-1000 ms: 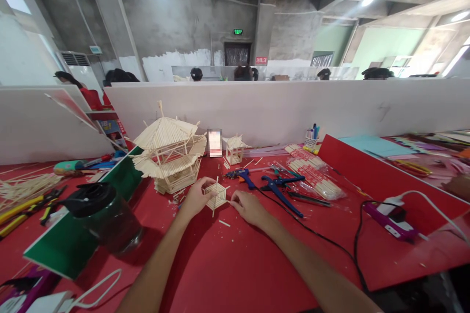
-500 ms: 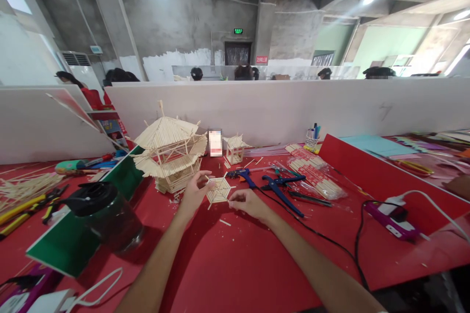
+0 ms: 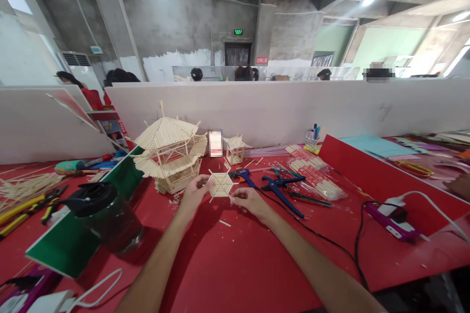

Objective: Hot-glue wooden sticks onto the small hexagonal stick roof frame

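Hexagonal stick lattice between the two hands, over the red tabletop, nearer the wearer than the stick pavilion and to its right. Left hand: thumb and fingers pinching its left edge. Right hand: fingertips nipping the lower right corner. Judged very light, fairly stiff, not slippery; thin joints likely fragile. Best held by spoke ends or outer rim, pressing gently, without twisting.

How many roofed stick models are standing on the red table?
2: the large model beyond the left hand, the small model farther right, beyond the hexagonal stick frame. Others could be hidden behind the large one.
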Available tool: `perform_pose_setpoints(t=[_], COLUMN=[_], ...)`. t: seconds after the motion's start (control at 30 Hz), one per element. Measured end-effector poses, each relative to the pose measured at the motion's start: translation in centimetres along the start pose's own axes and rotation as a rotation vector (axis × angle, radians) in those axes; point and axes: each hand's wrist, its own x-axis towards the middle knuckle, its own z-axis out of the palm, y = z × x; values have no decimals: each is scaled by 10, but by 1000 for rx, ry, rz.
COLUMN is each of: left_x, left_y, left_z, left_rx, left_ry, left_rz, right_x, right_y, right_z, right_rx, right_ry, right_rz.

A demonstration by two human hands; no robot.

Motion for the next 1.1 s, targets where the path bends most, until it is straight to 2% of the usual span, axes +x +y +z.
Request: perform_pose_setpoints(t=[0.17, 0.33, 0.47, 0.63, 0.77, 0.87, 0.97, 1.1], left_x=[0, -1, -1, -2, -7, -9, -9, -5], left_y=[-1, 7, 13, 12, 10, 9, 9, 7], left_z=[1, 1, 2, 4, 7, 12, 14, 8], left_rx=[-63, -255, -319, -275, -184, -104, -121, -223], left_ry=[63, 126, 137, 96, -41, -114, -142, -115], left_rz=[-12, -90, -127, -139, -126, -125, -129, -175], right_x=[0, -4, -6, -4, -2, -1, 1, 2], right_y=[1, -3, -8, -12, -12, -10, -8, -11], right_z=[-3, -7, -15, -20, -14, -9, -8, -12], right_rx=[-65, -237, -310, -173, 20, 73, 103, 208], right_ry=[-69, -180, -200, -129, -63, -21, 38, 140], right_rz=[-15, 37, -9, -77, -89, -94, -80, -77])
